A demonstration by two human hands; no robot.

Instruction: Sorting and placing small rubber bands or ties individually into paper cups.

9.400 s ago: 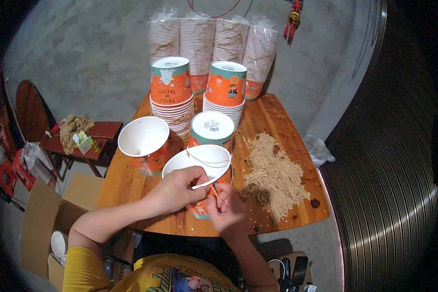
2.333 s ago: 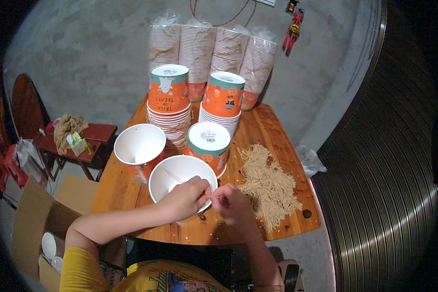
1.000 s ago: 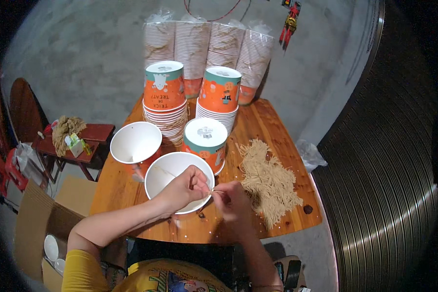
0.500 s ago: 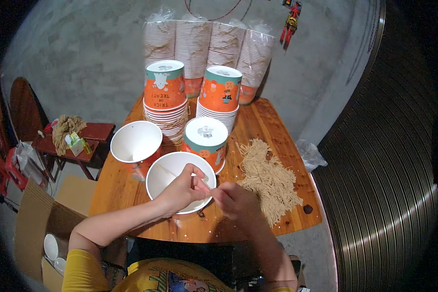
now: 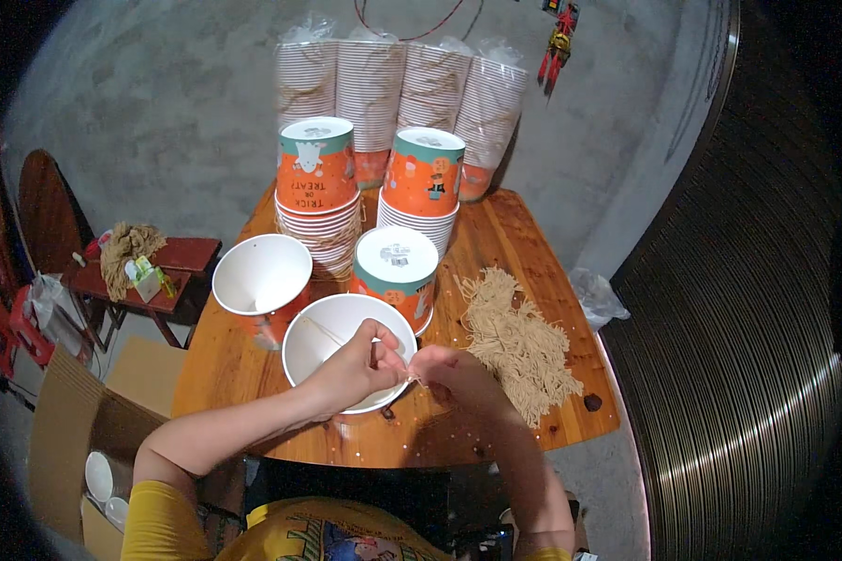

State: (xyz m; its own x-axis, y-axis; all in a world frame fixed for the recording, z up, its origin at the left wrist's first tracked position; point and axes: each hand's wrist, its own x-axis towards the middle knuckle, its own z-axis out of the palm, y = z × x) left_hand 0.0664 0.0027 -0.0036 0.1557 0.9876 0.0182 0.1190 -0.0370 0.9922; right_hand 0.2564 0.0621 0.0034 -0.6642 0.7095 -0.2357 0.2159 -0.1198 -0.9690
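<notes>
A left cup (image 5: 263, 266) stands by the worktop's (image 5: 346, 451) left edge. Near the front edge, a front cup (image 5: 311, 351) has string (image 5: 324, 331) inside. At its right rim, the left hand's (image 5: 351, 372) fingers pinch the string. The right hand's (image 5: 454, 374) fingers pinch it too. A string pile (image 5: 519, 348) lies near the right edge.

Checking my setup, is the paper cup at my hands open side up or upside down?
Open side up: the paper cup shows its white inside, partly behind the left hand.
</notes>
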